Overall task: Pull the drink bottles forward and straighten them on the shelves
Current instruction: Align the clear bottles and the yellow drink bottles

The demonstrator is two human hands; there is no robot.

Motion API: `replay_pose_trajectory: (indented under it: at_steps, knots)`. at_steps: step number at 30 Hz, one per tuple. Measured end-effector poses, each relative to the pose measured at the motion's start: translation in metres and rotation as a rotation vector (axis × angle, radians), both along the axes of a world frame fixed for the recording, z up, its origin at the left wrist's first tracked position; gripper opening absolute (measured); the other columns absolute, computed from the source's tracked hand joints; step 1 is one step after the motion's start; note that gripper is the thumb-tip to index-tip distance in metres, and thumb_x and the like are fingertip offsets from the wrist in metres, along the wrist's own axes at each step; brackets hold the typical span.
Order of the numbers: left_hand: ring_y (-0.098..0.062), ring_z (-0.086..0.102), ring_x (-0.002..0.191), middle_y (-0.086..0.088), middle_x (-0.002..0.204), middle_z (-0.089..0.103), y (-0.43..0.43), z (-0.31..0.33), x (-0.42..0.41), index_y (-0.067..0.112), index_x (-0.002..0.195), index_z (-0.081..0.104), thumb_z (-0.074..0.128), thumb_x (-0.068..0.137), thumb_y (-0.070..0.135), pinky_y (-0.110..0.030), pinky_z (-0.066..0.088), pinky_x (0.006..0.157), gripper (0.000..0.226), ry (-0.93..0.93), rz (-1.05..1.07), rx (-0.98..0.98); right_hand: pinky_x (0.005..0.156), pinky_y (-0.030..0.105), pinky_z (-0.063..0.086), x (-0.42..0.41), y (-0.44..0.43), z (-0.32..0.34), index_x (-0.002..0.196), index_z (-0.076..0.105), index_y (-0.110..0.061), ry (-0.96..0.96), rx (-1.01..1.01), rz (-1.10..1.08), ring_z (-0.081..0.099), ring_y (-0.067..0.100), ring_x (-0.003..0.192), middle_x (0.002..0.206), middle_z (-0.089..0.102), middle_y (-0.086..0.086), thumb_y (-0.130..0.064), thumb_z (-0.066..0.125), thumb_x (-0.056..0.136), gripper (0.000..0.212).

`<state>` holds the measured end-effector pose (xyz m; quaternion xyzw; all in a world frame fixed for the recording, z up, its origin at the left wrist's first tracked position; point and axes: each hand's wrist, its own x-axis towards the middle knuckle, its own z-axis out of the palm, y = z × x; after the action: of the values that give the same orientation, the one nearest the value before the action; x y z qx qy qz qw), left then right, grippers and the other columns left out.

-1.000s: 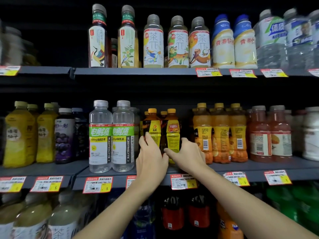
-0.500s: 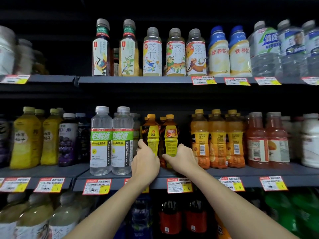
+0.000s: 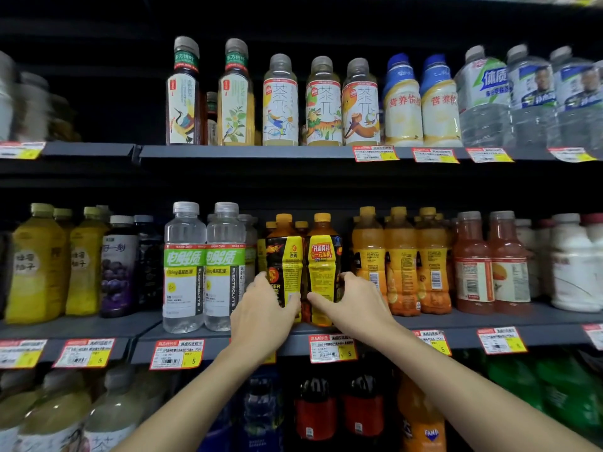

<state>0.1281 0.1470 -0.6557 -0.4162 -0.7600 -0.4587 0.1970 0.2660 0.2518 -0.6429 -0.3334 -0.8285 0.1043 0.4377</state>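
Observation:
Two brown energy-drink bottles with yellow caps and yellow-black labels stand side by side at the front of the middle shelf [image 3: 554, 324]. My left hand [image 3: 261, 314] grips the lower part of the left bottle [image 3: 284, 256]. My right hand [image 3: 355, 305] grips the lower part of the right bottle [image 3: 321, 256]. Both bottles stand upright and touch each other. More bottles of the same kind show behind them.
Two clear electrolyte bottles [image 3: 204, 269] stand just left of my hands, three orange juice bottles [image 3: 401, 259] just right. Tea, milk and water bottles line the upper shelf [image 3: 244, 152]. Price tags [image 3: 331, 349] hang along the shelf edges. Soda bottles fill the shelf below.
Both hands have drawn the two energy-drink bottles forward toward the shelf edge. The camera has tilted down a little.

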Motion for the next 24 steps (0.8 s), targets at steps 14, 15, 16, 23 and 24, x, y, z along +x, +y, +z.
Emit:
replay_pose_trajectory:
  at_steps: [14,15,16,23,24]
  knots:
    - [-0.005,0.065,0.075,0.008,0.088,0.064,0.004,0.005,-0.017,0.015,0.142,0.028,0.068,0.089,0.038,-0.024,0.046,0.06,0.071,-0.186,-0.237,-0.024,0.079,0.03,0.058,-0.006,0.014,-0.024,0.122,0.047,-0.033,0.312,-0.066,0.103,0.063,0.001,0.092,0.099,0.059,-0.021,-0.069,0.075,0.067,0.071]
    - [-0.002,0.063,0.075,0.012,0.088,0.061,0.005,0.005,-0.018,0.015,0.141,0.029,0.07,0.088,0.039,-0.021,0.044,0.059,0.071,-0.18,-0.235,-0.021,0.08,0.032,0.057,-0.006,0.014,-0.024,0.12,0.045,-0.034,0.309,-0.062,0.086,0.062,0.003,0.094,0.101,0.058,-0.02,-0.072,0.075,0.065,0.073]
    - [0.002,0.059,0.074,0.016,0.087,0.056,0.006,0.004,-0.019,0.016,0.14,0.03,0.071,0.087,0.039,-0.017,0.041,0.056,0.071,-0.172,-0.234,-0.018,0.08,0.031,0.056,-0.007,0.015,-0.024,0.12,0.043,-0.034,0.301,-0.055,0.069,0.061,0.003,0.095,0.102,0.058,-0.019,-0.074,0.074,0.064,0.076]
    - [-0.001,0.058,0.076,0.014,0.087,0.056,0.01,0.006,-0.019,0.012,0.139,0.039,0.068,0.083,0.049,-0.023,0.047,0.06,0.073,-0.157,-0.194,-0.066,0.082,0.028,0.045,-0.009,0.019,-0.024,0.131,0.05,-0.028,0.257,-0.047,0.069,0.054,0.006,0.104,0.112,0.056,-0.014,-0.078,0.062,0.072,0.079]
    - [-0.007,0.061,0.079,0.009,0.088,0.061,0.011,0.007,-0.018,0.012,0.129,0.048,0.066,0.083,0.05,-0.03,0.052,0.067,0.062,-0.129,-0.172,-0.083,0.082,0.028,0.043,-0.009,0.02,-0.024,0.13,0.053,-0.028,0.242,-0.041,0.068,0.053,0.007,0.104,0.111,0.054,-0.013,-0.077,0.06,0.075,0.074]
